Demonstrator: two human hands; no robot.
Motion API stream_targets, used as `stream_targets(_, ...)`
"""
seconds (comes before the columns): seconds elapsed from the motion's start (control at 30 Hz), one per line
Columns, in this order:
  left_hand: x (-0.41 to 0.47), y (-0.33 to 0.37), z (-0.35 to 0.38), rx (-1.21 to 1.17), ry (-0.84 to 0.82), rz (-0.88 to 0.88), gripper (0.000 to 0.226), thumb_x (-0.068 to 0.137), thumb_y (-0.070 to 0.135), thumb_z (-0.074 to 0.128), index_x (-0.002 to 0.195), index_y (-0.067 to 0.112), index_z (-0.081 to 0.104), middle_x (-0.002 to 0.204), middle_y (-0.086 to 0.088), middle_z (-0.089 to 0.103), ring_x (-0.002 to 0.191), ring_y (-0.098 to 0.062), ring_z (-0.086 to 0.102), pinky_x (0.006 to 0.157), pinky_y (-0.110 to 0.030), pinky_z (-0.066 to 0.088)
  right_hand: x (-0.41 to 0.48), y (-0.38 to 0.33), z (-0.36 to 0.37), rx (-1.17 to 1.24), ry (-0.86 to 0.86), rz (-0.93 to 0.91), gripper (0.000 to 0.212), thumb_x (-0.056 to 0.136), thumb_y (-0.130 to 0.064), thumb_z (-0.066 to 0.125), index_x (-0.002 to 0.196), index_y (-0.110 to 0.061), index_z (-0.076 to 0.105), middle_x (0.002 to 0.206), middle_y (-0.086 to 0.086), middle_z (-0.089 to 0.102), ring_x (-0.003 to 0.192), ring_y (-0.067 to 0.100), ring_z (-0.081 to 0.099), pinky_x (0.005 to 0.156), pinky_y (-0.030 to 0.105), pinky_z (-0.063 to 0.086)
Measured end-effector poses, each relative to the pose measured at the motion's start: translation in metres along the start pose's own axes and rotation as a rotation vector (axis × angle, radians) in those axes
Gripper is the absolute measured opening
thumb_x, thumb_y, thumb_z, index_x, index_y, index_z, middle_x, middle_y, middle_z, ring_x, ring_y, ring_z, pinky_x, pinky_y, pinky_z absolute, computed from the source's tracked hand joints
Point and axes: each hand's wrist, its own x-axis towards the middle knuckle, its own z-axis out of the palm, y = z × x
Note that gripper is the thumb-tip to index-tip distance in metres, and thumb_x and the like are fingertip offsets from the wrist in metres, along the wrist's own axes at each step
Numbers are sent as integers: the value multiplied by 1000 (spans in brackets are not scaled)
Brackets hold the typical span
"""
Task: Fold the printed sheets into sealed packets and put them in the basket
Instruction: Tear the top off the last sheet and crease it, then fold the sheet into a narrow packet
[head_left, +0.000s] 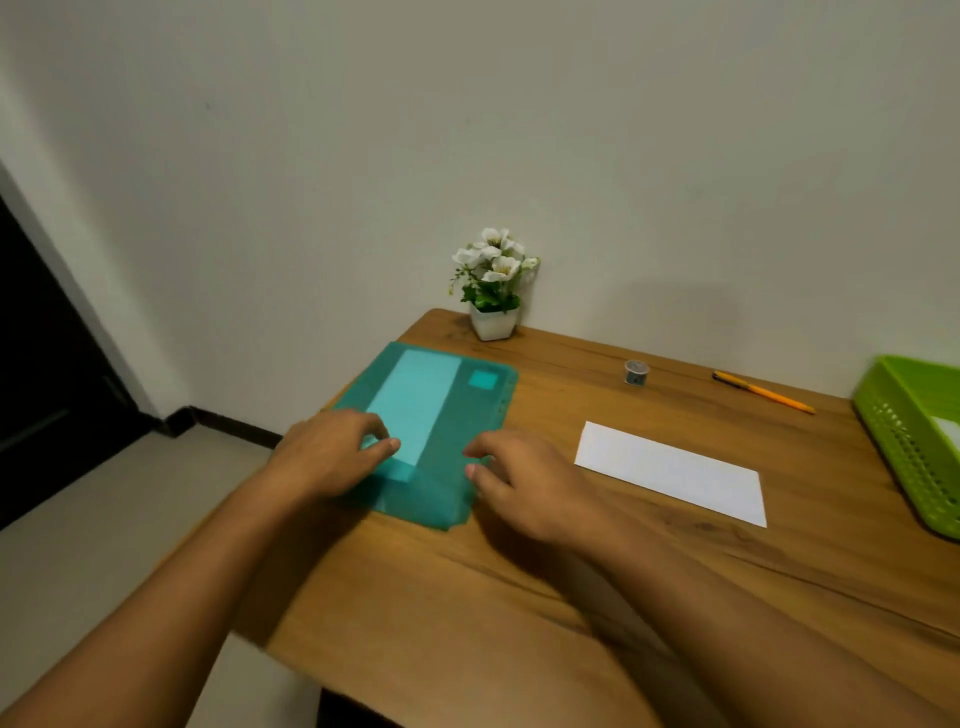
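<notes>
Wood-grain brown surface (519, 597) | translucent teal plastic sleeve (441, 415) lies flat at its left edge, long axis running away from the person, pale folded sheet (415, 402) showing inside | left hand (327, 452) and right hand (524, 483) rest fingers curled on sleeve's near end, gripping nothing clearly | white folded paper packet (670, 473) flat, mid-surface, long axis left-right | green perforated plastic basket (904, 441) at right edge.

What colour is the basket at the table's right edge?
The basket is bright green, seen in the head view.
</notes>
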Motion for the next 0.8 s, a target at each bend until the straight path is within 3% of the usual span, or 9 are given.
stream_targets(0.2, -15, -30, -4, -231, -73, -3, 45, 101, 59, 46, 91, 24, 72, 87, 1, 68, 80, -18, 62, 70, -33, 46, 36, -45, 24, 46, -228, -15, 44, 108, -51, 39, 109, -18, 69, 109, 3, 69, 96, 21, 63, 84, 44, 54)
stream_targets(0.27, -18, -36, -9, -345, -154, -14, 44, 101, 56, 50, 92, 21, 75, 95, -1, 71, 86, -16, 64, 77, -32, 48, 42, -46, 26, 83, -249, 24, 48, 109, -53, 37, 102, -16, 67, 104, 5, 66, 92, 22, 62, 80, 40, 53)
stream_targets(0.33, -19, -45, -9, -337, -239, 28, 21, 96, 49, 64, 101, 32, 76, 117, 10, 69, 104, -10, 63, 92, -31, 51, 43, -43, 26, 139, -255, 54, 45, 108, -52, 40, 103, -16, 67, 104, 3, 65, 93, 21, 62, 80, 40, 53)
stream_targets(0.37, -22, -47, -7, -306, -258, 54, 21, 92, 44, 71, 112, 39, 72, 126, 14, 64, 112, -9, 60, 96, -30, 50, 43, -42, 27, 129, -262, 48, 43, 106, -53, 45, 107, -17, 68, 107, 2, 65, 96, 19, 61, 84, 41, 54)
stream_targets(0.4, -25, -49, -3, -252, -246, 69, 37, 90, 41, 75, 125, 44, 65, 130, 17, 59, 115, -7, 57, 98, -29, 49, 43, -41, 28, 82, -275, 32, 41, 104, -54, 50, 114, -19, 68, 112, -1, 63, 100, 17, 60, 89, 42, 54)
stream_targets(0.47, -30, -51, 5, -151, -134, 88, 53, 90, 42, 74, 139, 45, 55, 135, 22, 54, 119, -4, 52, 102, -32, 48, 40, -40, 31, -62, -297, -10, 48, 96, -60, 60, 128, -25, 62, 120, -6, 58, 108, 14, 55, 96, 41, 51)
stream_targets(0.6, -33, -57, 21, -9, 81, 266, 34, 98, 45, 62, 131, 40, 67, 140, 21, 59, 126, -3, 53, 101, -30, 47, 36, -43, 43, -245, -173, -95, 54, 88, -65, 66, 128, -29, 59, 122, -6, 58, 111, 15, 53, 94, 39, 49)
stream_targets(0.7, -32, -55, 31, 60, 225, 328, 22, 101, 39, 60, 116, 32, 74, 119, 13, 73, 109, -10, 66, 83, -30, 53, 35, -44, 46, -290, -113, -142, 51, 92, -58, 65, 133, -28, 55, 125, -3, 60, 112, 20, 57, 90, 38, 49)
stream_targets(0.8, -29, -49, 37, 76, 313, 263, 28, 102, 41, 45, 105, 26, 68, 95, 6, 73, 85, -18, 67, 64, -35, 50, 33, -50, 48, -332, -44, -253, 44, 98, -35, 62, 138, -29, 46, 136, 0, 56, 115, 26, 59, 84, 40, 51)
